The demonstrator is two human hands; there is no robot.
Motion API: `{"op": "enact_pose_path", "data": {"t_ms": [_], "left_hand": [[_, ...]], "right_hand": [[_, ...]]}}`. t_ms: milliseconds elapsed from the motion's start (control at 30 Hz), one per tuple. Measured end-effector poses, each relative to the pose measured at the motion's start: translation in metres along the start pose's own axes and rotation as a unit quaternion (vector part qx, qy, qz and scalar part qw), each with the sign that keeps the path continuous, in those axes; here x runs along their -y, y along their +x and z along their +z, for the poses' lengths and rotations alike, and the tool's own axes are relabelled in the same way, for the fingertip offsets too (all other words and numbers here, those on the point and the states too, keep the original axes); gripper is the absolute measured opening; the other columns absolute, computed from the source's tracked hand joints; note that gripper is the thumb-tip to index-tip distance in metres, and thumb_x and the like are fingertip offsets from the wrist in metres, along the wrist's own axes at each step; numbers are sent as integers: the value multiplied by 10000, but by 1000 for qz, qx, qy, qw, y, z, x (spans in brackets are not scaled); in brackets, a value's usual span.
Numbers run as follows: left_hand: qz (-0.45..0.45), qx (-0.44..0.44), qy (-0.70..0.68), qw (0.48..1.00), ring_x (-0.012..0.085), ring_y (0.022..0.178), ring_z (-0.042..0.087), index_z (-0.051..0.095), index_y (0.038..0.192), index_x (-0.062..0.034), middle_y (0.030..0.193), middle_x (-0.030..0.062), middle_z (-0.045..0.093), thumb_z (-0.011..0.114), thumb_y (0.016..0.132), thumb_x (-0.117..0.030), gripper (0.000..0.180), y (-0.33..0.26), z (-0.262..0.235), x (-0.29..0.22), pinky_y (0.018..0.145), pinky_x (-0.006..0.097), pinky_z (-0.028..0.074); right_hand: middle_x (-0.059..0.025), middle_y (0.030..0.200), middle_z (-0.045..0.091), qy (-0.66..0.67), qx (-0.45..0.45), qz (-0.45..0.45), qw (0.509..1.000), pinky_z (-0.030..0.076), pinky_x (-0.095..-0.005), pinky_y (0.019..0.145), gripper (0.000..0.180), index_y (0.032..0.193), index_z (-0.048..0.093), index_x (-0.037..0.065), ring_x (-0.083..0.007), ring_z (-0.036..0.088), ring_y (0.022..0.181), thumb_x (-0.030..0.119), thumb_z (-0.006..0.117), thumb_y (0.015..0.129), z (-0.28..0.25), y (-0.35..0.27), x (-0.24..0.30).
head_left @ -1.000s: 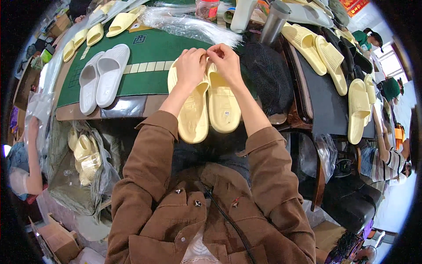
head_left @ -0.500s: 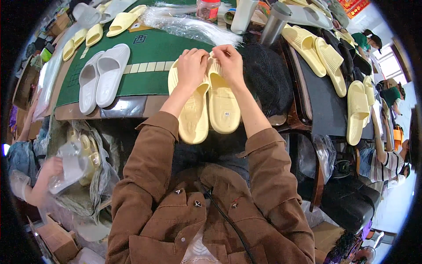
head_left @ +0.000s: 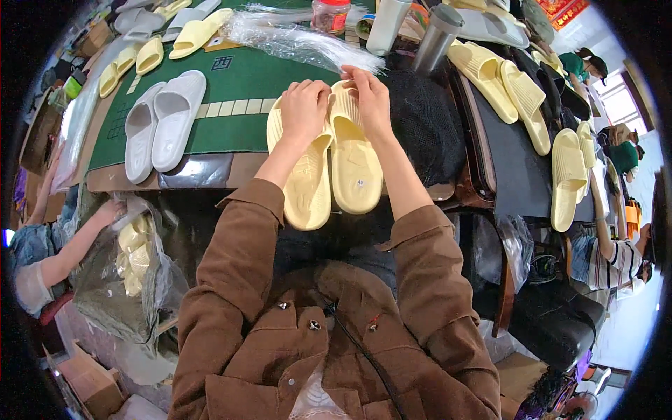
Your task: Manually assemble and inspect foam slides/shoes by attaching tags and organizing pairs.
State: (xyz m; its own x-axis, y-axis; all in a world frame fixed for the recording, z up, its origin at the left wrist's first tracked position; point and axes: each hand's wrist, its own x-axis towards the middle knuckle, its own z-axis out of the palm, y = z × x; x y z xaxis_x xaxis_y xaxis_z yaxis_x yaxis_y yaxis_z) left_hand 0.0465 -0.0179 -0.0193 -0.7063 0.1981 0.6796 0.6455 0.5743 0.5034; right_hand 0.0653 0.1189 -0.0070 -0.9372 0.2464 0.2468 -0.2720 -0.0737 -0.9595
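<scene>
A pair of pale yellow slide slippers lies at the table's near edge, soles up front and ribbed straps toward the far side. My left hand [head_left: 306, 108] rests over the strap of the left yellow slipper [head_left: 308, 189], its fingers curled toward the gap between the two toes. My right hand [head_left: 369, 101] is at the toe of the right yellow slipper [head_left: 355, 175], fingers bent and fingertips close together. A small white size sticker is on that slipper's heel. Whatever the fingertips hold is hidden or too thin to make out.
Grey slippers [head_left: 176, 122] sit left on the green mat [head_left: 241, 77]. Beyond lie a bundle of clear plastic strands [head_left: 301, 42], a red-lidded jar [head_left: 329, 15] and a steel tumbler [head_left: 439, 42]. More yellow slippers [head_left: 486, 80] stand right. A co-worker's hand [head_left: 108, 211] is above a bag at left.
My right hand has shifted slightly away from my left, its fingertips parting from the left fingers. At left, the co-worker's hand has moved up and the grey slipper it held is out of sight.
</scene>
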Motion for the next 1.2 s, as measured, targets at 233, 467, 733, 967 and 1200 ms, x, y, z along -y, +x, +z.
{"op": "enact_pose_path", "data": {"t_ms": [233, 467, 733, 967, 1200], "left_hand": [[3, -1, 17, 1000, 317, 790, 584, 657, 796, -60, 790, 97, 645, 598, 810, -108, 78, 1, 1, -6, 707, 427, 440], [-19, 15, 16, 1000, 312, 802, 582, 664, 820, -83, 794, 89, 633, 610, 783, -92, 67, -4, 4, 2, 702, 430, 442], [-21, 44, 21, 999, 311, 790, 582, 661, 804, -75, 796, 96, 628, 595, 801, -89, 67, 1, 5, -2, 704, 433, 454], [-16, 52, 18, 998, 314, 789, 581, 657, 816, -72, 797, 100, 627, 588, 814, -110, 79, 0, 5, -2, 711, 431, 456], [-23, 55, 1, 998, 322, 779, 573, 648, 821, -54, 797, 108, 621, 578, 815, -82, 76, -2, 1, -2, 696, 430, 455]], "right_hand": [[-46, 1051, 658, -281, 67, -187, 939, 469, -252, 790, 234, 1104, 677, 68, -129, 606, 953, 170, 538, 946, 1, 1, -7], [-52, 863, 646, 146, -33, 30, 988, 521, -254, 681, 333, 1179, 570, 30, -156, 645, 817, 285, 453, 1001, -32, -3, 59], [-107, 891, 616, -383, -269, -181, 865, 424, -339, 838, 261, 995, 677, 36, -221, 563, 883, 216, 493, 952, -205, 6, 109], [-174, 1068, 640, -560, -432, -165, 688, 423, -416, 929, 354, 1195, 604, 180, -326, 568, 1055, 213, 601, 842, -313, 33, 120], [-130, 1120, 650, -529, -386, -31, 755, 461, -376, 908, 412, 1185, 644, 191, -281, 617, 1030, 228, 654, 775, -330, 38, 146]]}}
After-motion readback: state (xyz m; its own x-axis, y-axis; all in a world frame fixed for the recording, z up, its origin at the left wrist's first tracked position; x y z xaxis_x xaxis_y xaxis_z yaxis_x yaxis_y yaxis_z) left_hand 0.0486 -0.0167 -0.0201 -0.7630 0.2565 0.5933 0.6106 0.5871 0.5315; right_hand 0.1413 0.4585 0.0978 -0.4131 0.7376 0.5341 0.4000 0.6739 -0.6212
